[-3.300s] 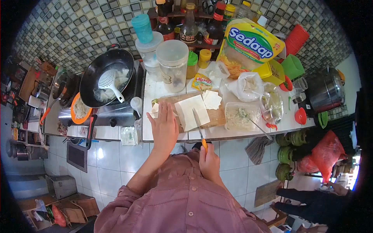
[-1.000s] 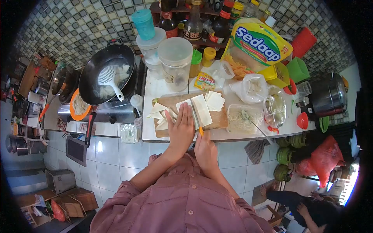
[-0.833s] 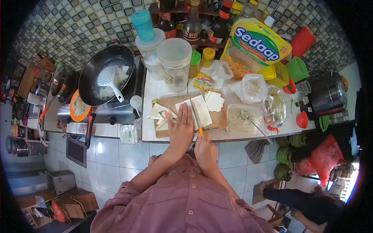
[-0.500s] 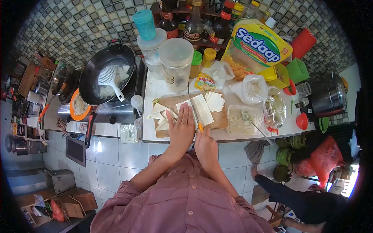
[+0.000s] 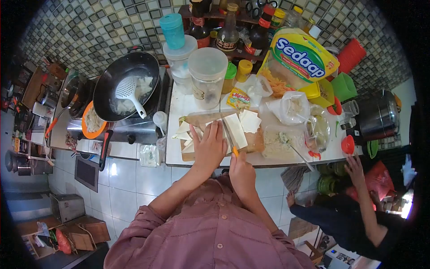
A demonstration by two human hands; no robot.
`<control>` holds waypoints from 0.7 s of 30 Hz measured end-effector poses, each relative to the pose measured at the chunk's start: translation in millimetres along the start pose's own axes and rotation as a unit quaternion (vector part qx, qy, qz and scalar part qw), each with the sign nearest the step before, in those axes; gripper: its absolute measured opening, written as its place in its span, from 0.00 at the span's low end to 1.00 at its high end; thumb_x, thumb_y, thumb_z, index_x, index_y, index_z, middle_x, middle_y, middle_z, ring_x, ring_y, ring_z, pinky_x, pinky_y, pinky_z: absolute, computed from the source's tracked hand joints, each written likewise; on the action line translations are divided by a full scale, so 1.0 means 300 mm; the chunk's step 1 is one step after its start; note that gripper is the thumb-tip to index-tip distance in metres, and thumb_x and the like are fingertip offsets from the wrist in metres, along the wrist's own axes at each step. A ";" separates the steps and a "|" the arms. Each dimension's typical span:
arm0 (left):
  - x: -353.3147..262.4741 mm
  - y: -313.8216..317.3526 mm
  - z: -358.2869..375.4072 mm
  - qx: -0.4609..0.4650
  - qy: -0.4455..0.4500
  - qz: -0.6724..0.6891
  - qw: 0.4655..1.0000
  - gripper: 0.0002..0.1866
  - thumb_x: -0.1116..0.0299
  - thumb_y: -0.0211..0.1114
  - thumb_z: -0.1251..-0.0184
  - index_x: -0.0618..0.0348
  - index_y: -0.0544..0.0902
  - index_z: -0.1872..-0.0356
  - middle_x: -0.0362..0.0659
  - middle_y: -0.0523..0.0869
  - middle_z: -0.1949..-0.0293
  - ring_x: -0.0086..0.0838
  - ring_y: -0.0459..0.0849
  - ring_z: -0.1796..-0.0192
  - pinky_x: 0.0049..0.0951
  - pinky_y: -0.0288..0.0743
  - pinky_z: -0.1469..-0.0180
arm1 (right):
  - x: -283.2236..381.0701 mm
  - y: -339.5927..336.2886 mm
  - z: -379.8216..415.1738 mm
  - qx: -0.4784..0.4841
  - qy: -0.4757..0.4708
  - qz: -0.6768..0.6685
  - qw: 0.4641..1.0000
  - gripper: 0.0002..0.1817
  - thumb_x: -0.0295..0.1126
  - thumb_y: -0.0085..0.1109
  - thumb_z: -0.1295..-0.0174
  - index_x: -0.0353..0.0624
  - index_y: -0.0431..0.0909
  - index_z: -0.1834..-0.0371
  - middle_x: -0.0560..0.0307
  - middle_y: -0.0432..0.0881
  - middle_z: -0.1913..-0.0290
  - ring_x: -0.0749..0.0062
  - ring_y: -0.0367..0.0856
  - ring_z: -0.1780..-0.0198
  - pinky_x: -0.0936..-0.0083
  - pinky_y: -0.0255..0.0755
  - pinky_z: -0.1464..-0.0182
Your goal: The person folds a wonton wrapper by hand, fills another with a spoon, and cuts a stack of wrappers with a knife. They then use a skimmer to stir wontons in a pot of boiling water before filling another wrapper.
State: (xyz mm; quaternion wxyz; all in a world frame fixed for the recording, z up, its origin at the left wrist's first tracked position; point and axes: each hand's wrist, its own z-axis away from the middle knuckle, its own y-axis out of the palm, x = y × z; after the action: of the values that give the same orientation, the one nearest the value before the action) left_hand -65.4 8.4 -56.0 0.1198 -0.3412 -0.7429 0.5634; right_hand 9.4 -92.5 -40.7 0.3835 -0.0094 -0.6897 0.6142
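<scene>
My right hand (image 5: 242, 172) is wrapped round the orange handle of a knife (image 5: 230, 136), whose blade lies along the left edge of a pale wrapper sheet (image 5: 235, 130). My left hand (image 5: 208, 150) presses flat on the sheets just left of the blade, fingers stretched forward and a little apart. Cut pieces (image 5: 182, 130) lie at the left end of the wooden cutting board (image 5: 194, 118). More pale sheets (image 5: 250, 121) rest near its right end, beyond the knife.
Left, a black wok (image 5: 104, 85) with a white slotted spatula (image 5: 127, 89) sits on the stove. Clear jars (image 5: 207, 74) stand behind the board. Right are a filling tray (image 5: 273, 150) with a spoon and a Sedaap packet (image 5: 302, 58). A co-worker's hand (image 5: 355, 170) is near a red bowl (image 5: 347, 145).
The knife now angles more to the left at its tip, and the strip on its right has shifted slightly. The co-worker's arm has risen toward the counter's right end. The view has shifted a little.
</scene>
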 end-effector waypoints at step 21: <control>0.064 -0.013 -0.042 -0.001 0.038 -0.010 0.999 0.24 0.62 0.63 0.48 0.59 0.75 0.50 0.39 0.73 0.50 0.30 0.70 0.45 0.67 0.44 0.36 | -0.021 -0.053 0.030 0.039 0.012 0.026 0.999 0.16 0.40 0.45 0.35 0.36 0.64 0.61 0.40 0.77 0.81 0.44 0.79 0.76 0.54 0.72 0.75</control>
State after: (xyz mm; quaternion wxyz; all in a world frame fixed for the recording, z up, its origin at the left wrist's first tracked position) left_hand -73.9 29.6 -52.1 0.1533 -0.3548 -0.7417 0.5483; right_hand 16.2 -107.1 -29.9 0.3754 -0.0195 -0.6605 0.6500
